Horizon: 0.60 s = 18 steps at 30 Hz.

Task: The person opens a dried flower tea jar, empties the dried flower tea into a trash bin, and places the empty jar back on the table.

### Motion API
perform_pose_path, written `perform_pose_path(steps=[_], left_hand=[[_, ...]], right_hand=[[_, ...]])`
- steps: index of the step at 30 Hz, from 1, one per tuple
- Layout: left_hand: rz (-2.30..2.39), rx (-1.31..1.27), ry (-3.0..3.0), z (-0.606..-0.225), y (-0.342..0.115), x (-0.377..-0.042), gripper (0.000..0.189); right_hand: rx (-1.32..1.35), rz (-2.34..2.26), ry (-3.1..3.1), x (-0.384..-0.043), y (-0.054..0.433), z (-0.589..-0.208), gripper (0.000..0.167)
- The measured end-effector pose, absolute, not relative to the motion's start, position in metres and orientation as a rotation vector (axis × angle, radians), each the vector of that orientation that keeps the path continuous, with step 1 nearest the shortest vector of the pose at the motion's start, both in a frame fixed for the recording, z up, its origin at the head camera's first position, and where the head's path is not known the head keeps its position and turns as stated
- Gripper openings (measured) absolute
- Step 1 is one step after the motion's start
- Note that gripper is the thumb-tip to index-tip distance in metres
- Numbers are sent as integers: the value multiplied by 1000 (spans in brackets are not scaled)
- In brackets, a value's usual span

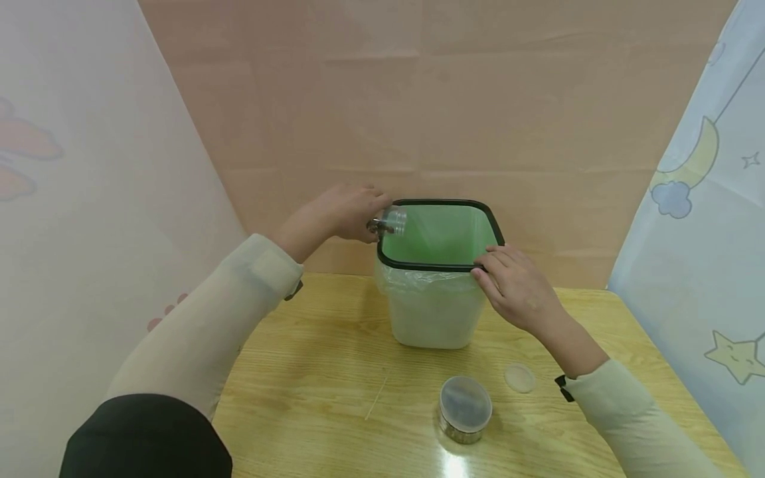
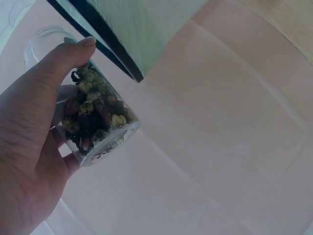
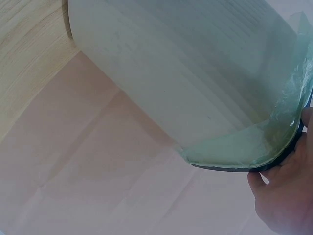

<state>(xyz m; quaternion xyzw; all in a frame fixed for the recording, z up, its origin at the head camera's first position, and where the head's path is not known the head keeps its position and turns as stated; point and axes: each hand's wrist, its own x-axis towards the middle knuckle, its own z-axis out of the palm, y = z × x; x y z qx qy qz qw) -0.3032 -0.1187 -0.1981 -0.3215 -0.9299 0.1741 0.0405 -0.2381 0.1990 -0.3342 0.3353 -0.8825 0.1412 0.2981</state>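
My left hand (image 1: 349, 211) grips a clear jar (image 1: 392, 220), which lies nearly on its side at the left rim of a white bin (image 1: 435, 315). The jar's mouth points over the bin's opening. Dried flower buds (image 2: 95, 105) fill the base end of the jar in the left wrist view, and its mouth end is bare. A green bag (image 1: 439, 232) lines the bin, folded out beneath a black rim ring (image 1: 427, 267). At the front right corner, my right hand (image 1: 521, 292) holds that rim, fingers over the edge and thumb outside.
A squat, lidded round container (image 1: 465, 406) stands on the wooden table (image 1: 311, 372) in front of the bin. To its right lies a translucent disc-shaped lid (image 1: 519, 377), and to its left a thin pale stick (image 1: 376, 397). Printed sheets hang at both sides.
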Motion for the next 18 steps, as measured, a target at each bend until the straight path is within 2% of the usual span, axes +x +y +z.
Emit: perform_pose_path(steps=[18], left_hand=[[497,-1023,-2789,-199,-119,-305,57]], right_hand=[[896,390,-2323,-239,199,-335,17]])
